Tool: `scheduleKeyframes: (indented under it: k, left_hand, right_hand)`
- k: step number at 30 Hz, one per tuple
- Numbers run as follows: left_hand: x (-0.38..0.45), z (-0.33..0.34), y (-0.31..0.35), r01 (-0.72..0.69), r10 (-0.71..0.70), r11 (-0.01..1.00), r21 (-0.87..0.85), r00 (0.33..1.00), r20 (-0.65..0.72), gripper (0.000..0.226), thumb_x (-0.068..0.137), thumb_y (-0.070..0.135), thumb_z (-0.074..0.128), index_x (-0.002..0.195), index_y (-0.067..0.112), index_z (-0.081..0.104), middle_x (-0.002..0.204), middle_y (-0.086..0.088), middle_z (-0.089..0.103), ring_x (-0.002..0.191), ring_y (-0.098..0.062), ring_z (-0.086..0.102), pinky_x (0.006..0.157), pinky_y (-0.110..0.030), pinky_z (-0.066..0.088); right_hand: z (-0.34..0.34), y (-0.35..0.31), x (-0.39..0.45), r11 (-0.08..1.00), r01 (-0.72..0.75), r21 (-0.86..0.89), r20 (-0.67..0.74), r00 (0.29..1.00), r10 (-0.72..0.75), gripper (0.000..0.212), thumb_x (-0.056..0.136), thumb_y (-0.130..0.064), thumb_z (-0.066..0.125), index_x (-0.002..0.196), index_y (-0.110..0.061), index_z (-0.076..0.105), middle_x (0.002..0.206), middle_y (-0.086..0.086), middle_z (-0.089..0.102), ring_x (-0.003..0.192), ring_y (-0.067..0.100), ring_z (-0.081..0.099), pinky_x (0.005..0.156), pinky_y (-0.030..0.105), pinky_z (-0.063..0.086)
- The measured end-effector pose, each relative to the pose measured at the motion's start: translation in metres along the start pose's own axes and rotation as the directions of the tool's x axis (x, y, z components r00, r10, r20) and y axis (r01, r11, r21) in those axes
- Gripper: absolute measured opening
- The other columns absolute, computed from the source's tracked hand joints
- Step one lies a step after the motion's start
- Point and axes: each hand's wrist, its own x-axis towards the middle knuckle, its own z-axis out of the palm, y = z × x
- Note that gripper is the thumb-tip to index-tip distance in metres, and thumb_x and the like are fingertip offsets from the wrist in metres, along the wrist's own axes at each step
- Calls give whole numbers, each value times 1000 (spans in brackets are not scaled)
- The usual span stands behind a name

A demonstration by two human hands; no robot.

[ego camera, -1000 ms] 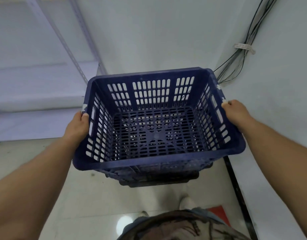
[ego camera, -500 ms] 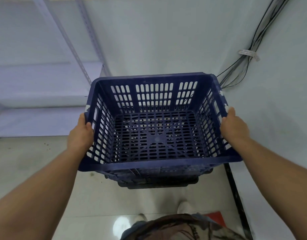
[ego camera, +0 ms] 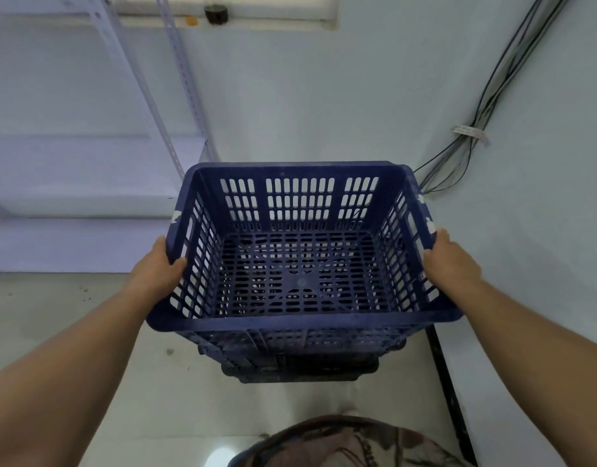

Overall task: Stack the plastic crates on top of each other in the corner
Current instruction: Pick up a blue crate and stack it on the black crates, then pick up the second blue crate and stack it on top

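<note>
An empty dark blue slotted plastic crate point(ego camera: 300, 323) fills the middle of the view. My left hand point(ego camera: 157, 271) grips its left rim and my right hand point(ego camera: 450, 264) grips its right rim. Directly beneath it, the front edges of more dark crates point(ego camera: 300, 369) show in a stack on the floor in the room's corner; most of that stack is hidden by the held crate. Whether the held crate touches the stack I cannot tell.
A white wall runs close along the right, with a bundle of black cables point(ego camera: 472, 139) hanging down it. White metal shelving point(ego camera: 88, 183) stands at the left. Pale tiled floor point(ego camera: 71, 315) lies open to the left of the stack.
The crate has moved away from me toward the corner wall and a little lower over the stack. Both hands kept their grip on the rims.
</note>
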Motion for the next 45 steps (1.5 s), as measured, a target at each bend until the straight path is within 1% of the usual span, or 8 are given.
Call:
scheduleKeyframes:
  k: [9,17,20,23,27,34,40,45]
  left_hand:
    - [12,10,-8,2,-9,992,-128,998,-58,40,93,18,45,132,23,37,109,-19,63,88,-41,62,83,-52,52]
    - [9,17,-10,-7,5,999,-38,998,-58,37,96,17,38,132,17,31,104,-22,59,85,-40,58,78,-50,49]
    - [10,16,-8,-21,21,1000,-4,999,-43,35,97,14,36,131,11,30,97,-19,54,80,-37,52,72,-45,43]
    - [12,10,-8,-46,46,999,30,999,-8,48,94,21,45,135,9,25,123,-25,50,100,-43,52,83,-50,45]
    - [4,-1,4,-202,223,967,153,966,-131,75,91,37,51,149,8,14,154,-23,21,138,-41,27,109,-52,29]
    - [-21,-1,48,-477,477,865,-158,878,-38,58,96,34,45,148,15,27,153,-10,33,140,-25,31,111,-39,27]
    - [-65,22,73,-506,552,818,-274,825,122,54,97,38,43,147,21,30,153,-3,34,137,-21,36,112,-39,31]
    - [-118,40,90,-478,602,765,-431,769,216,43,98,32,44,140,21,44,143,1,47,123,-12,46,100,-23,33]
  right_hand:
    - [7,0,-1,996,35,79,-82,996,-29,31,97,-13,34,124,0,40,112,30,58,96,42,57,71,38,37]
    - [11,0,-4,997,45,69,-57,998,-41,24,98,-16,34,116,-2,38,105,27,58,80,31,50,68,37,38]
    - [8,-2,-3,999,13,37,-4,1000,-12,25,96,-15,37,119,-6,34,110,25,55,87,33,53,75,40,43]
    - [1,-8,-9,997,-26,-77,31,999,28,53,94,-16,43,141,-5,19,130,25,44,113,38,47,88,44,41]
    - [-5,-27,-30,978,18,-209,-77,996,-34,67,95,-25,45,148,-7,10,143,23,31,125,38,35,97,44,36]
    - [-2,-61,-85,982,160,-105,-257,949,-182,58,95,-24,47,145,-2,29,140,21,38,127,37,37,103,45,32]
    - [0,-38,-136,998,65,15,-331,942,-57,55,96,-28,43,146,-6,31,140,16,41,129,32,37,106,41,32]
    - [5,7,-183,991,-24,132,-405,911,76,47,95,-24,45,138,-5,43,137,17,47,126,33,43,105,40,33]
